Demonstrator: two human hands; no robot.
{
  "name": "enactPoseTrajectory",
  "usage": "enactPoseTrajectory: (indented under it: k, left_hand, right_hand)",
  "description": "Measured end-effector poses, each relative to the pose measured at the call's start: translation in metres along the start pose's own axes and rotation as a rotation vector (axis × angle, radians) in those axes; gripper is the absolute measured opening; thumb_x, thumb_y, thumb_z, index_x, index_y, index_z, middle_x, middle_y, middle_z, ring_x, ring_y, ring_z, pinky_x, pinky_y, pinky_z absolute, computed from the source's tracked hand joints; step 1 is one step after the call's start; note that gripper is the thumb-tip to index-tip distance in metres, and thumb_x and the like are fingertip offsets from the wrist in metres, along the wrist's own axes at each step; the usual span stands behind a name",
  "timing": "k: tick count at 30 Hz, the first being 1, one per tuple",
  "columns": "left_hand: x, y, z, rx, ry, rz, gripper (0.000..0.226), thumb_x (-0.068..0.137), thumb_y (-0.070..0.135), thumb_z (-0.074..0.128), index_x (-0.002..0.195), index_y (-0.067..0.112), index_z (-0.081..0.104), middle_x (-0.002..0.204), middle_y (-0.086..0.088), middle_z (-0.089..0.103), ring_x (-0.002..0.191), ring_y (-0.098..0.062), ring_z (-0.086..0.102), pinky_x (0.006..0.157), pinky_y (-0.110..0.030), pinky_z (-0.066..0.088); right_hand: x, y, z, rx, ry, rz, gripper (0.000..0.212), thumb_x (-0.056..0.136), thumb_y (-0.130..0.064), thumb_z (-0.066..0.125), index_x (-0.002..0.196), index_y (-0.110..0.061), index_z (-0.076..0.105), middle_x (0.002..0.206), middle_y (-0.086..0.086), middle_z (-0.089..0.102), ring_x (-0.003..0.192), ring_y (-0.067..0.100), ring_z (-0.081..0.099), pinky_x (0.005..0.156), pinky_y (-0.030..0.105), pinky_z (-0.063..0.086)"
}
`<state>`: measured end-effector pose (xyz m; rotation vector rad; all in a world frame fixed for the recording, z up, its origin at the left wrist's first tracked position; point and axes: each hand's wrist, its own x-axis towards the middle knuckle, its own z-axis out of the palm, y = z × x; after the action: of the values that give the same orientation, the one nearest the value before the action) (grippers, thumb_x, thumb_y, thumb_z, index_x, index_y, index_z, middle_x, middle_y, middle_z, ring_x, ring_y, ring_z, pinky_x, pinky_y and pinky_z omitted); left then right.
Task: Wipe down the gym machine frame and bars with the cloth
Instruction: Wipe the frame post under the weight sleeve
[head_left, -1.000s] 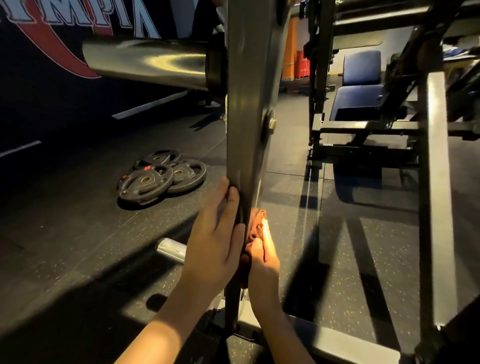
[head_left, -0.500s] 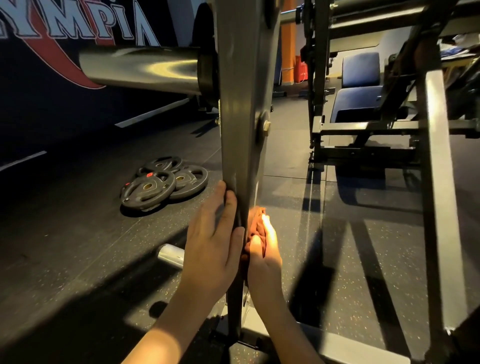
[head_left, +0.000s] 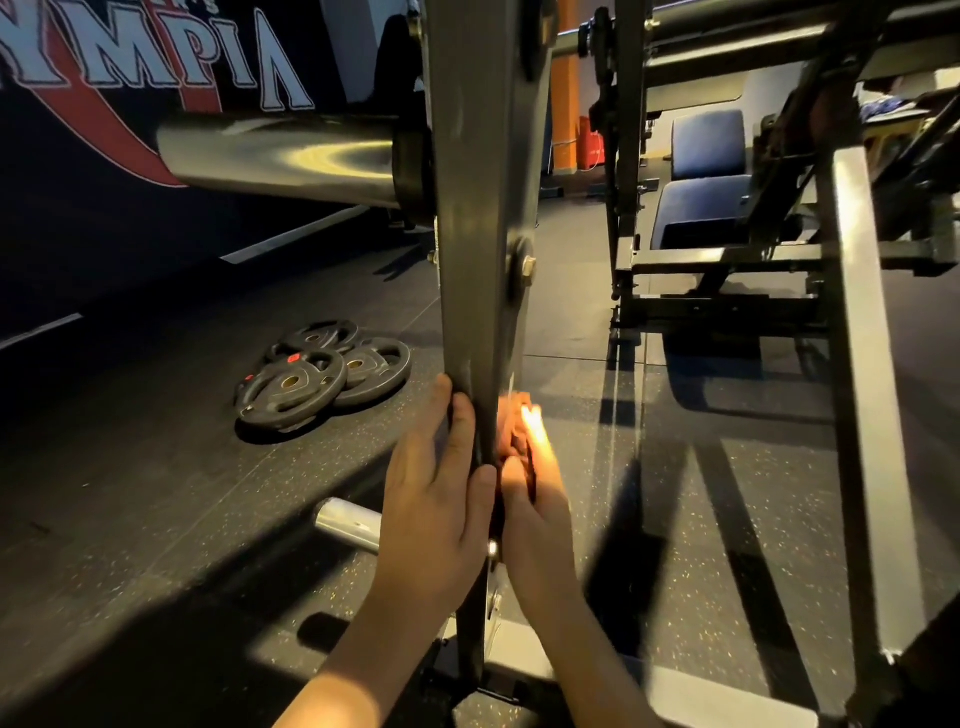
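Pressing in on the post now: your left hand (head_left: 436, 499) lies flat, fingers straight & together, on the left face of the upright (head_left: 478, 208). No cloth under it, so it looks like it's just bracing. Your right hand (head_left: 535, 514) sits on the opposite side, fingers curled round the bunched orange cloth (head_left: 514, 426), which is jammed against the upright's right edge. That puts the cloth on the frame, near you, low on the post and well below the bolt (head_left: 527, 267).

Progress, my read: early-ish. The light's too dim to tell wiped metal from unwiped, so I can't credit any section as done. You're only on this one strip, w/ a short run down to the base rail (head_left: 675, 686) below your wrists.

Plenty left, I'd say:
- the chrome sleeve (head_left: 280, 156) sticking out left, up high
- the short chrome peg (head_left: 348, 522) just left of your hand
- the pale post (head_left: 862, 415) on the right
- the dark frame far right, around the bench pad (head_left: 701, 202)

The weight plates (head_left: 311, 379) on the floor, far left, aren't your job.
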<state>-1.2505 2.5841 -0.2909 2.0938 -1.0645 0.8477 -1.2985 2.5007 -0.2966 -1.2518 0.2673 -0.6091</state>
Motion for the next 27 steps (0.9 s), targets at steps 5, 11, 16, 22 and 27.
enactPoseTrajectory:
  k: [5, 11, 16, 22, 27]
  left_hand:
    - [-0.001, 0.000, -0.004, 0.004, -0.011, -0.003, 0.060, 0.106, 0.043, 0.021, 0.146, 0.001, 0.037, 0.156, -0.005, 0.020, 0.140, -0.013, 0.028, 0.113, -0.035, 0.030]
    - [-0.001, 0.006, -0.002, 0.011, -0.003, -0.056, 0.061, 0.105, 0.045, 0.018, 0.144, 0.002, 0.038, 0.155, -0.004, 0.022, 0.139, -0.015, 0.028, 0.110, -0.041, 0.034]
    - [-0.001, 0.006, 0.000, -0.036, -0.010, -0.046, 0.058, 0.105, 0.044, 0.020, 0.148, 0.007, 0.030, 0.156, -0.005, 0.020, 0.138, -0.020, 0.031, 0.108, -0.044, 0.034]
    - [0.000, 0.008, 0.003, -0.008, 0.017, -0.042, 0.052, 0.105, 0.043, 0.019, 0.147, 0.013, 0.023, 0.155, -0.005, 0.020, 0.139, -0.015, 0.026, 0.109, -0.043, 0.030]
    - [0.001, 0.003, 0.003, -0.074, -0.011, -0.048, 0.055, 0.105, 0.046, 0.019, 0.147, 0.011, 0.028, 0.156, -0.005, 0.019, 0.135, -0.025, 0.040, 0.104, -0.052, 0.043]
  right_hand:
    - [0.021, -0.019, -0.001, -0.055, -0.040, -0.370, 0.026, 0.103, -0.015, 0.041, 0.123, -0.025, 0.054, 0.110, -0.001, 0.067, 0.102, 0.018, 0.066, 0.089, 0.034, 0.055]
    - [-0.005, 0.003, 0.002, -0.045, 0.126, 0.094, 0.029, 0.100, -0.009, 0.045, 0.099, -0.035, 0.057, 0.073, -0.008, 0.065, 0.061, 0.004, 0.064, 0.058, 0.017, 0.053]
    - [0.020, -0.040, 0.004, -0.123, 0.087, -0.411, 0.022, 0.100, -0.003, 0.045, 0.106, -0.017, 0.061, 0.092, -0.012, 0.067, 0.089, -0.001, 0.065, 0.077, 0.013, 0.051]
    - [0.043, -0.037, -0.002, 0.003, 0.126, -0.079, 0.031, 0.100, -0.012, 0.050, 0.128, -0.021, 0.057, 0.098, -0.003, 0.069, 0.071, 0.003, 0.063, 0.064, 0.016, 0.055]
    - [0.001, -0.038, 0.011, -0.052, 0.078, -0.475, 0.026, 0.096, -0.004, 0.051, 0.109, -0.024, 0.061, 0.101, -0.007, 0.068, 0.094, 0.002, 0.065, 0.080, 0.014, 0.051]
